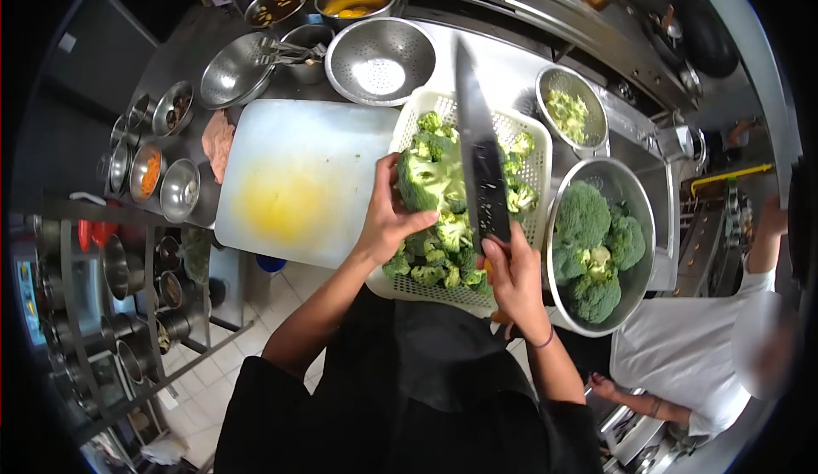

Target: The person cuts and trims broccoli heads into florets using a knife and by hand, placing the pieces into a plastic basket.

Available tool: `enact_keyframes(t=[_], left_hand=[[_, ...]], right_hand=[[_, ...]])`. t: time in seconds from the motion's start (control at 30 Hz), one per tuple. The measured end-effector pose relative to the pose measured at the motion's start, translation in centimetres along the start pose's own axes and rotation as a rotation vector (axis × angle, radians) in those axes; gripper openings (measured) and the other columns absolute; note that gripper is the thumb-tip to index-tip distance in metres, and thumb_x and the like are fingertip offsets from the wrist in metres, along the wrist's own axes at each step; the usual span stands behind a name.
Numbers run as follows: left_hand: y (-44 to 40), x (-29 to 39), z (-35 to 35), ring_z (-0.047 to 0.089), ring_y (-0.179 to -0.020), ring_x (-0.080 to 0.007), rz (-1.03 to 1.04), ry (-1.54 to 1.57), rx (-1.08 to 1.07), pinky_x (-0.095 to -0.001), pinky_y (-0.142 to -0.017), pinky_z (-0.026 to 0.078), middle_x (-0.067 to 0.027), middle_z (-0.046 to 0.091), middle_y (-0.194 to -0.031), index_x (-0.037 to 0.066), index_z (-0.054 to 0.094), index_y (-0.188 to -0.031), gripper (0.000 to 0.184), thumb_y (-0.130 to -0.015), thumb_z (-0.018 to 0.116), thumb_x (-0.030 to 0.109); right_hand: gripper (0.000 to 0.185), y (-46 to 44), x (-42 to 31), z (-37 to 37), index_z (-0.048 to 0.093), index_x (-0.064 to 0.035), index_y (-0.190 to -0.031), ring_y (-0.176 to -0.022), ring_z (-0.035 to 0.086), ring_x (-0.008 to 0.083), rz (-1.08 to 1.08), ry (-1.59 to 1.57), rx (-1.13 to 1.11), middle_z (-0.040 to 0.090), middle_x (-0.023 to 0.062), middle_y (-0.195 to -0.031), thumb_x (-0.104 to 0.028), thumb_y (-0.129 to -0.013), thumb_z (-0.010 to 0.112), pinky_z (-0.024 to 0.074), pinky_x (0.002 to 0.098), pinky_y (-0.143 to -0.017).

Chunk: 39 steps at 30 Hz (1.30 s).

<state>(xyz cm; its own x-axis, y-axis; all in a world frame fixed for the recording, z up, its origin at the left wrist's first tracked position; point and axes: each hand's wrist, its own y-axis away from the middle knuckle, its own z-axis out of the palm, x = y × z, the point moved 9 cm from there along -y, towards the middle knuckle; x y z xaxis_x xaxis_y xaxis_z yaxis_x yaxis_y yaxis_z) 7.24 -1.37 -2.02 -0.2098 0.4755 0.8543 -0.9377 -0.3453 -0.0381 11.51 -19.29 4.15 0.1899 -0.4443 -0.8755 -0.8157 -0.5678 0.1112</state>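
My left hand point(394, 217) is wrapped round a large head of broccoli point(419, 183), its pale cut stem side turned towards the blade. In my right hand point(513, 271) is a big kitchen knife point(484, 150), its dark, wet-flecked blade pointing up and away from me beside the broccoli. Both hands are over a white perforated plastic basket point(535, 155) that holds many cut broccoli florets point(439, 261). Right of the basket, a metal bowl point(645, 261) contains several whole broccoli heads point(583, 216).
A white cutting board point(298, 146) with a yellow stain lies to the left. Beyond stand a metal colander point(381, 61) and several bowls of ingredients. A smaller colander point(571, 109) holds pale green trimmings. At the right, a person in a white shirt point(682, 355) stands close by.
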Motion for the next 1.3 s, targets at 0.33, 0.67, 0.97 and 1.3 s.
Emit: enact_keyframes(t=[0.33, 0.67, 0.97, 1.3], left_hand=[[0.1, 5.0, -0.1, 0.047, -0.112, -0.0388, 0.432, -0.877, 0.062, -0.0442, -0.097, 0.040, -0.0229, 0.042, -0.122, 0.002, 0.034, -0.131, 0.087, -0.060, 0.083, 0.011], [-0.3, 5.1, 1.5, 0.052, -0.105, -0.0402, 0.231, -1.018, 0.047, -0.0442, -0.092, 0.043, -0.0234, 0.047, -0.116, -0.002, 0.034, -0.132, 0.088, -0.063, 0.084, 0.019], [0.2, 3.2, -1.1, 0.049, -0.124, -0.0281, 0.136, -0.016, 0.107, -0.0417, -0.103, 0.042, -0.0178, 0.049, -0.133, -0.004, 0.029, -0.144, 0.077, -0.075, 0.061, 0.012], [4.8, 1.3, -8.7, 0.046, -0.129, -0.0332, 0.022, 0.561, 0.122, -0.0568, -0.097, 0.040, -0.0133, 0.048, -0.142, 0.008, 0.041, -0.142, 0.062, -0.083, 0.053, 0.026]], right_hand=[[0.013, 2.1, -2.4, 1.0, 0.047, 0.0037, -0.099, -0.053, 0.062, 0.0381, -0.280, 0.380, 0.111, 0.062, 0.0198, -0.064, -0.001, -0.092, 0.057, 0.0457, 0.0410, -0.046], [0.018, 4.1, -6.0, -0.5, 0.052, 0.0048, -0.101, -0.050, 0.058, 0.0385, -0.550, 0.425, 0.362, 0.057, 0.0181, -0.060, 0.005, -0.085, 0.059, 0.0430, 0.0446, -0.046], [0.023, 2.4, 3.4, 1.9, 0.045, -0.0007, -0.103, -0.060, 0.061, 0.0428, -0.020, 0.610, 0.015, 0.062, 0.0213, -0.069, -0.003, -0.085, 0.060, 0.0475, 0.0512, -0.051], [0.039, 2.7, 2.6, 1.9, 0.061, -0.0078, -0.117, -0.070, 0.066, 0.0372, -0.067, 0.666, -0.091, 0.067, 0.0158, -0.083, -0.013, -0.080, 0.074, 0.0517, 0.0437, -0.060]])
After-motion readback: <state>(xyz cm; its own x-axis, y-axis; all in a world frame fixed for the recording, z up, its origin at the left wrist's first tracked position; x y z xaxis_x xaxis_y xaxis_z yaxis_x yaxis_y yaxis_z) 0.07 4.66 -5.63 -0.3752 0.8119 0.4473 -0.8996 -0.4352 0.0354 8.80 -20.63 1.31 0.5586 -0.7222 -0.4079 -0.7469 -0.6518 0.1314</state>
